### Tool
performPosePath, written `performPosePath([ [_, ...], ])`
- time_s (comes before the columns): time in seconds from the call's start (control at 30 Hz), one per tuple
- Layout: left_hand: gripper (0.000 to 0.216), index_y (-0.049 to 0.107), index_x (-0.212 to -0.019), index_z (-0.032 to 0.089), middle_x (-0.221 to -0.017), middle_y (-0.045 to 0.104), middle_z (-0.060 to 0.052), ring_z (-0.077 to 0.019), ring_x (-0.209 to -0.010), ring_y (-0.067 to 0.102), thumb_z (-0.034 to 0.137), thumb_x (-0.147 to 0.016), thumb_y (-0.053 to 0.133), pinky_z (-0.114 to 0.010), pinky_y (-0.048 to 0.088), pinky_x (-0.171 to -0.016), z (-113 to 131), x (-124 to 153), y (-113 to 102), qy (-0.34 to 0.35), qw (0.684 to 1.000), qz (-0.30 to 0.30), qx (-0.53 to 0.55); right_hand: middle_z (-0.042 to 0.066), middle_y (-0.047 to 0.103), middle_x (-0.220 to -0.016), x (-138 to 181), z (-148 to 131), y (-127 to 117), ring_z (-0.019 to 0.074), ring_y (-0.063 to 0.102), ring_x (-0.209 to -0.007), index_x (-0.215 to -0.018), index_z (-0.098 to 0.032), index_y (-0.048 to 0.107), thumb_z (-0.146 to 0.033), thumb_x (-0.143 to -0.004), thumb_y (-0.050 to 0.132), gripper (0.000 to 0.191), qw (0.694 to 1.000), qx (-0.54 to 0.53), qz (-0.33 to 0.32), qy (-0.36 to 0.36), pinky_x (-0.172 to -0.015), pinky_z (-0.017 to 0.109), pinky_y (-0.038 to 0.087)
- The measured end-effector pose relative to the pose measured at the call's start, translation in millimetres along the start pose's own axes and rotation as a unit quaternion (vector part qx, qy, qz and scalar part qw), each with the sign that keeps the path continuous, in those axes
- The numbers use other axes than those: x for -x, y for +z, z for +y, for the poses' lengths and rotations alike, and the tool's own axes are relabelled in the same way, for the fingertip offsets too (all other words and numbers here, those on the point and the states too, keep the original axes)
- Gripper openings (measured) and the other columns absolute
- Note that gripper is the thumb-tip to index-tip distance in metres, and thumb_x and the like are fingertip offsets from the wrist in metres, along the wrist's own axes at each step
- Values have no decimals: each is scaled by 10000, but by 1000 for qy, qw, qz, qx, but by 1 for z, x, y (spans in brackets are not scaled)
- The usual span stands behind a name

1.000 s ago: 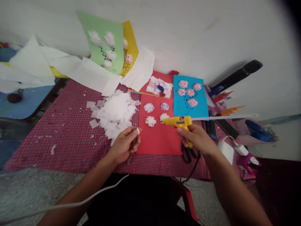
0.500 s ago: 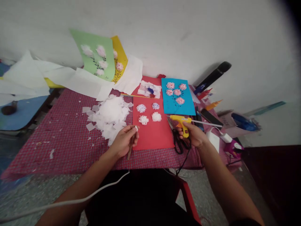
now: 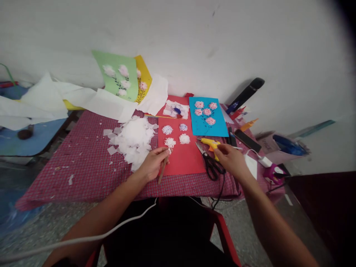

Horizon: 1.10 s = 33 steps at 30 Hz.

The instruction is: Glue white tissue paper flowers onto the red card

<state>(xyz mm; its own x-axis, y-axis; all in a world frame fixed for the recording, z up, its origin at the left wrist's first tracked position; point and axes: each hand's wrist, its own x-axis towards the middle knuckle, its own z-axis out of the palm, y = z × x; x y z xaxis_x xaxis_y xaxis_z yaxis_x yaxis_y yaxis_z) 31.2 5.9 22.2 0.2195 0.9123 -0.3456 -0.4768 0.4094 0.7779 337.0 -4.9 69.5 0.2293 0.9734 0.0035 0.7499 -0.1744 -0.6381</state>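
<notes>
The left hand [image 3: 152,165] clamps a wooden stick [image 3: 164,167], its tip now touching a tissue flower [image 3: 170,142] on the red card [image 3: 183,161]. Right of the card, the right hand [image 3: 231,160] clamps a glue gun [image 3: 210,144].

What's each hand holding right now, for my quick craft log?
Left hand: closed, holding a thin wooden stick with white paper at its tip.
Right hand: closed on a yellow hot glue gun.

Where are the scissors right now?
In the head view, the black-handled scissors lie at the right edge of the red sheet, just below the yellow glue gun and left of the person's right hand.
</notes>
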Motion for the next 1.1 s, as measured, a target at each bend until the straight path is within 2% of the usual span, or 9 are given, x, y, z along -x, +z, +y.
performPosePath([
  [0.2, 399, 731, -923, 149, -834, 706, -29, -131, -809, 667, 332, -650, 956, -245, 533, -774, -8, 14, 20, -20, 989, 7, 143, 53, 754, -1028, 76, -62, 92, 215, 706, -927, -1047, -247, 678, -401, -947, 622, 191, 925, -314, -186, -108, -851, 376, 570],
  [0.33, 367, 713, -962, 167, -859, 714, -31, -136, -809, 664, 328, -708, 924, -242, 523, -733, -16, 26, 21, -12, 983, 32, 179, 48, 728, -1071, 96, -76, 128, 205, 683, -954, -1115, -235, 647, -276, -916, 639, 203, 928, -307, -184, -108, -869, 364, 551],
  [0.47, 320, 700, -953, 163, -875, 720, -36, -146, -858, 685, 298, -742, 900, -263, 541, -808, -20, 31, 14, -12, 978, 35, 204, 11, 718, -911, 97, -66, 128, 173, 657, -794, -1030, -237, 678, -254, -901, 653, 133, 926, -331, -166, -69, -738, 313, 534],
  [0.6, 295, 707, -944, 167, -838, 706, -12, -136, -817, 680, 281, -749, 897, -266, 544, -793, -21, 32, 9, -22, 981, 9, 194, -38, 674, -726, 89, -53, 109, 109, 519, -482, -1105, -254, 687, -327, -858, 748, 264, 819, -519, -233, 77, -447, 231, 394],
  [0.7, 293, 724, -891, 162, -800, 697, -1, -123, -779, 668, 278, -712, 925, -270, 542, -795, -24, 31, 5, -14, 984, 8, 177, 17, 718, -784, 80, -50, 95, 112, 558, -533, -970, -211, 734, -386, -795, 799, 255, 732, -622, -252, 119, -479, 241, 434],
  [0.77, 276, 740, -862, 168, -767, 690, 4, -118, -748, 656, 291, -702, 928, -269, 533, -786, -24, 29, 3, 0, 990, 12, 143, 47, 742, -880, 74, -52, 89, 136, 613, -634, -987, -212, 747, -416, -767, 816, 308, 712, -656, -231, 99, -561, 274, 499],
  [0.9, 175, 798, -867, 191, -789, 729, -32, -143, -733, 638, 330, -780, 858, -274, 495, -749, -9, 16, -5, 53, 994, -37, -91, 15, 703, -811, 58, -61, 90, 143, 612, -634, -1018, -244, 718, -404, -864, 756, 226, 798, -591, -116, 17, -588, 291, 507],
  [1.0, 102, 829, -884, 233, -881, 763, -59, -199, -820, 646, 315, -850, 781, -303, 474, -776, 16, -8, -9, 143, 940, -95, -294, 3, 668, -772, 36, -72, 92, 151, 605, -619, -1002, -241, 674, -445, -952, 662, 211, 878, -469, -76, -60, -599, 314, 515],
  [1.1, 68, 830, -862, 262, -808, 730, -48, -220, -810, 624, 276, -833, 771, -331, 455, -783, 40, -40, -12, 250, 875, -115, -398, 10, 667, -811, 5, -83, 93, 148, 610, -640, -1006, -239, 638, -478, -984, 600, 243, 920, -362, -76, -128, -611, 310, 515],
])
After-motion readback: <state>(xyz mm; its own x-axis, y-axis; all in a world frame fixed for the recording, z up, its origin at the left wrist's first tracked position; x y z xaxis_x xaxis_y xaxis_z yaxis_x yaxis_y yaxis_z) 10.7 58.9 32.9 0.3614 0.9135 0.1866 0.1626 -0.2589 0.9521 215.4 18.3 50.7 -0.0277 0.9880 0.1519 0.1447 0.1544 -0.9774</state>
